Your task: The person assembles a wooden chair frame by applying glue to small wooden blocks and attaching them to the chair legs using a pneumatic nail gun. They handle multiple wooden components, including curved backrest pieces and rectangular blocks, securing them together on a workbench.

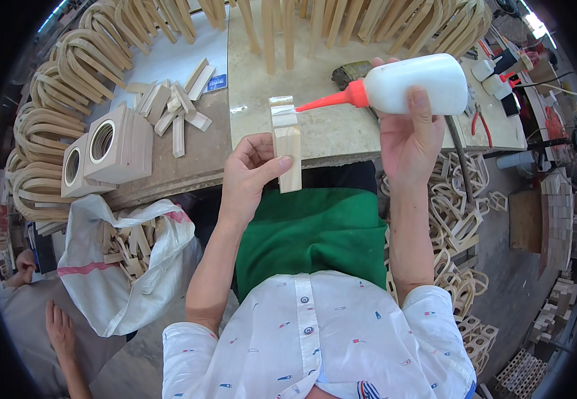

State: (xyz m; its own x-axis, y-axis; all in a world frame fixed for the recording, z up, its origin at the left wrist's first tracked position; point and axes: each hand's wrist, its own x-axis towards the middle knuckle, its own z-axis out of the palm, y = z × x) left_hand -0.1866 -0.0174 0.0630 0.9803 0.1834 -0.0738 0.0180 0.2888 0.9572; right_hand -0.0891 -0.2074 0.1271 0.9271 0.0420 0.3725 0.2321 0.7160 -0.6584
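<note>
Between the thumb and fingers of my left hand (252, 169) is a small pale wooden block (289, 159), held upright at the table's near edge. A notch shows near its top, with white glue on the wood there. My right hand (405, 143) is closed around a white glue bottle (428, 84), tipped on its side. Its long red nozzle (328, 98) points left, and the tip is at the notched end of the block; whether it touches, I cannot tell. Several loose wooden pieces (179, 106) lie on the table to the left of my hands.
Curved wooden frames (89, 63) line the table's back and left. Two wooden boxes with round holes (119, 145) stand at the left edge. Below hangs a white sack of offcuts (162, 279). Red pliers (481, 125) lie at right. Another person's hand (60, 327) shows lower left.
</note>
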